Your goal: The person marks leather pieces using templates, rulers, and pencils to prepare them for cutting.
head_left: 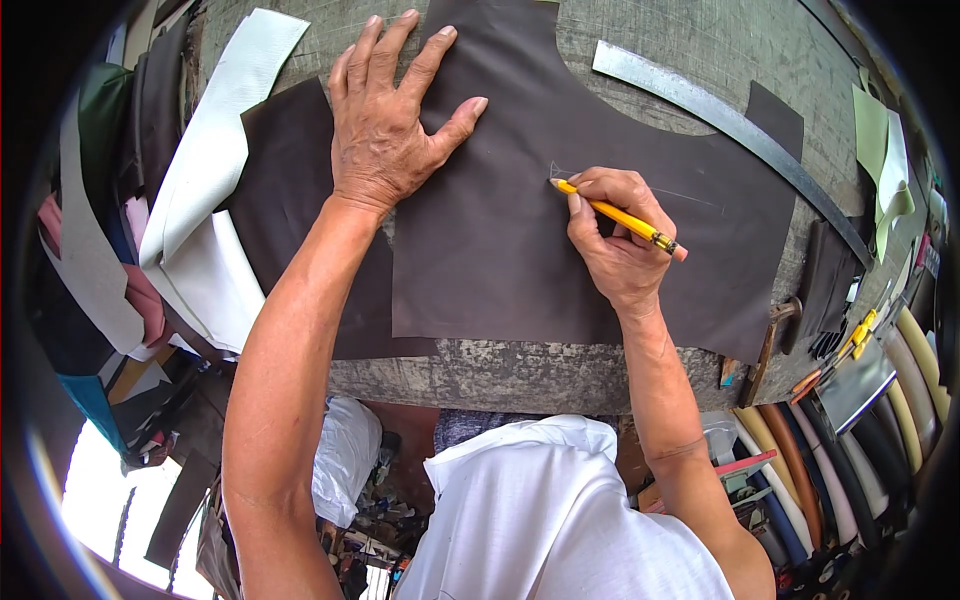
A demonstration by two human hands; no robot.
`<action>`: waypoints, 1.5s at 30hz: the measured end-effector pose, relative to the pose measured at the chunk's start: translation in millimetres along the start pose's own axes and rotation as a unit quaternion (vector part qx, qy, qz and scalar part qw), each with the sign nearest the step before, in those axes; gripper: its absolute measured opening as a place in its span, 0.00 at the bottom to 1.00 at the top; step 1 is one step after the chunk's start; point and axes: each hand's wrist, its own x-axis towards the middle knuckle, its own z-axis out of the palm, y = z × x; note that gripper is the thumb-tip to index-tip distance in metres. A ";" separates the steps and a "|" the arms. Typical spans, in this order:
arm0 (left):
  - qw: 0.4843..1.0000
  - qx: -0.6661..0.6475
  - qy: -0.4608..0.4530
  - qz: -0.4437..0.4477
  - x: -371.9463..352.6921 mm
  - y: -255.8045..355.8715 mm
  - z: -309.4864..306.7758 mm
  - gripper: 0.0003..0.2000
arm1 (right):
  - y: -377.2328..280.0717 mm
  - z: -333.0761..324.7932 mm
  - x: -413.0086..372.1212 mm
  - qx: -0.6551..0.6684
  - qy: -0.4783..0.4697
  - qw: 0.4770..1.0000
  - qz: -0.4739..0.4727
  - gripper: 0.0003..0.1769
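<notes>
A large dark brown sheet lies flat on the worn table. My left hand rests palm down with fingers spread, across the sheet's upper left edge and the table. In my right hand is a yellow pencil with a pink eraser, its tip touching the sheet near a small drawn mark. From there a thin pale line runs to the right. Another dark piece lies under my left wrist and forearm.
A long metal ruler crosses the sheet's upper right edge. White pieces lie at the left. A hammer, yellow-handled tools and rolls of material are at the right.
</notes>
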 end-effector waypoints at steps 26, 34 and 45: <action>0.999 0.011 -0.016 0.040 0.5 -5.3 3.4 0.32 | 7.7 -130.0 -23.0 0.028 0.206 0.975 0.073 0.08; 0.999 0.009 -0.021 0.045 1.0 -5.7 3.4 0.32 | 10.0 -127.3 -22.1 0.005 0.219 0.974 0.063 0.08; 0.999 0.014 -0.018 0.047 1.3 -5.0 3.1 0.32 | 8.8 -129.2 -22.7 0.042 0.224 0.971 0.074 0.08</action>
